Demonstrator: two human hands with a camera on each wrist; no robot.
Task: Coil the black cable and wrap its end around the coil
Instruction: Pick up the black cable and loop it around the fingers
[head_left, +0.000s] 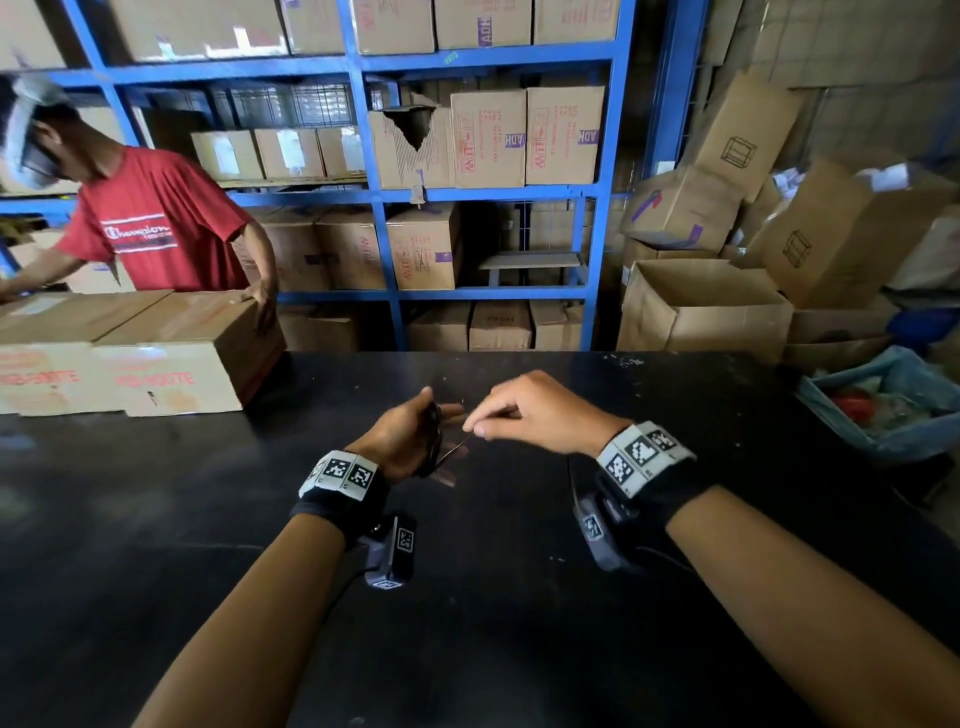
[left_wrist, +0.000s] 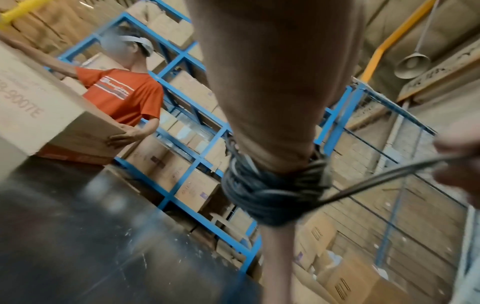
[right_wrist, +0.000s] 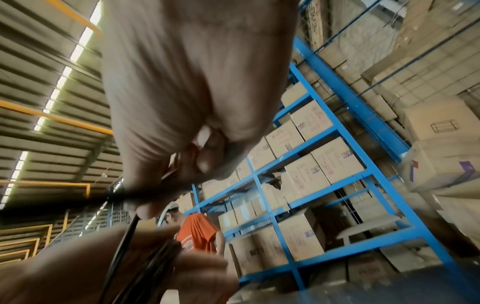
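Note:
My left hand (head_left: 415, 441) holds the black cable coil (head_left: 432, 441) upright above the black table (head_left: 156, 519). In the left wrist view the coil (left_wrist: 272, 191) is a tight bundle of turns under my thumb (left_wrist: 272, 82), with a free strand (left_wrist: 384, 176) running right to the other hand. My right hand (head_left: 524, 415) pinches that free end (head_left: 457, 446) between thumb and forefinger just right of the coil. In the right wrist view the strand (right_wrist: 124, 238) runs down from my pinching fingers (right_wrist: 145, 209) to the coil (right_wrist: 153, 267) in the left palm.
Cardboard boxes (head_left: 130, 353) sit on the table's far left, where a person in a red shirt (head_left: 156, 223) handles them. Blue shelving (head_left: 384, 197) full of boxes stands behind the table. Open boxes (head_left: 701, 306) and a blue-lined bin (head_left: 893, 405) are at the right.

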